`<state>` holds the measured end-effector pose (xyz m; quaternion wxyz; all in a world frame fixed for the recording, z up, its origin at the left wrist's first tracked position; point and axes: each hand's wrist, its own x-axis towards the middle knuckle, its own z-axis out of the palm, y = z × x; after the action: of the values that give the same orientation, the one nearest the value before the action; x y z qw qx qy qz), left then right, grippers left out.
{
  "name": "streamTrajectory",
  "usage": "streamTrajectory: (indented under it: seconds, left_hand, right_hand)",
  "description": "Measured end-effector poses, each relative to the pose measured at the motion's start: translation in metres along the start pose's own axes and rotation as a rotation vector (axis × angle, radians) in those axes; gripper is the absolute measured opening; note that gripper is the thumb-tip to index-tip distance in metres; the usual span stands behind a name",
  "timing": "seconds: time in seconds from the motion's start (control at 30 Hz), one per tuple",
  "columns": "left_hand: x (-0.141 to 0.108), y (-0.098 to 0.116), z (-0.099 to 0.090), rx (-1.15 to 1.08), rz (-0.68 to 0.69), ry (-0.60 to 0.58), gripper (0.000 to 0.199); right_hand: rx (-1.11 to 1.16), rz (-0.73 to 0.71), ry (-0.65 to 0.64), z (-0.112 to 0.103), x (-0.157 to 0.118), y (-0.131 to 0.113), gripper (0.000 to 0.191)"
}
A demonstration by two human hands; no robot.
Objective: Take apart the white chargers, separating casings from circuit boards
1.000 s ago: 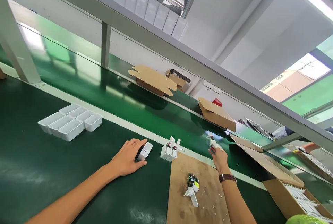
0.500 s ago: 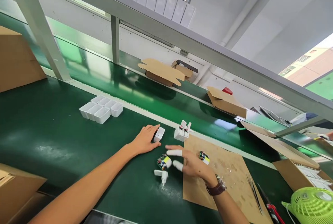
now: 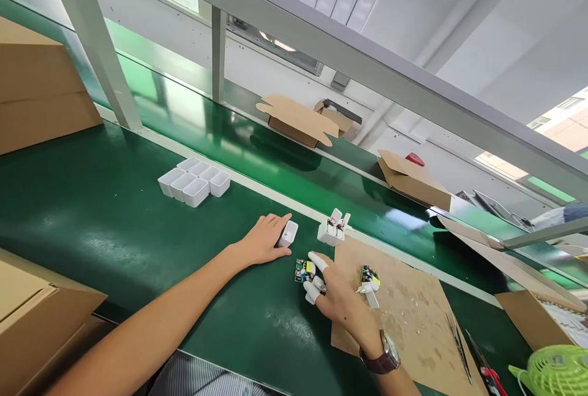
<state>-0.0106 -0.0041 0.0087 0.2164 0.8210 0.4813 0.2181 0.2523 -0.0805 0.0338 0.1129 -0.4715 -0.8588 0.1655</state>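
I record a single view, head-worn — facing forward and down over the green surface point(image 3: 110, 212), close and canted, the grey rail point(image 3: 358, 54) sloping down rightward.

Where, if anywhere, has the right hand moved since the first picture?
Yes: the right hand came from over the pale rail leftward to its near side.

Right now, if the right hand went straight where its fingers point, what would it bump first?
Probably the small green-and-yellow circuit board, by its white-covered fingertips; I can't tell whether they touch. Beyond might come the white plastic case.
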Motion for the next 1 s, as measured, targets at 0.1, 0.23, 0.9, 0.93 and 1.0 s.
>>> streamTrajectory:
  seconds: [0.1,0.23,0.9,0.93,1.0]
  left_hand:
    - [0.0,0.0,0.0,0.007,0.002,-0.01,0.082]
    - [-0.001,-0.002,0.002,0.005,0.021,-0.003,0.082]
    - [-0.008,0.021,0.018,-0.122,0.294,0.095,0.072]
    - [-0.008,0.022,0.018,-0.109,0.308,0.11,0.072]
    - [-0.007,0.023,0.018,-0.089,0.327,0.133,0.071]
  right_hand:
    - [-0.004,-0.017,-0.02,0.002,-0.004,0.009,0.07]
    - [0.023,-0.055,0.006,-0.005,0.001,0.01,0.07]
    - [0.142,-0.226,0.583,0.0,0.002,-0.003,0.066]
    - [0.145,-0.227,0.569,0.001,0.002,-0.004,0.067]
    - [0.142,-0.209,0.56,0.002,0.002,-0.004,0.067]
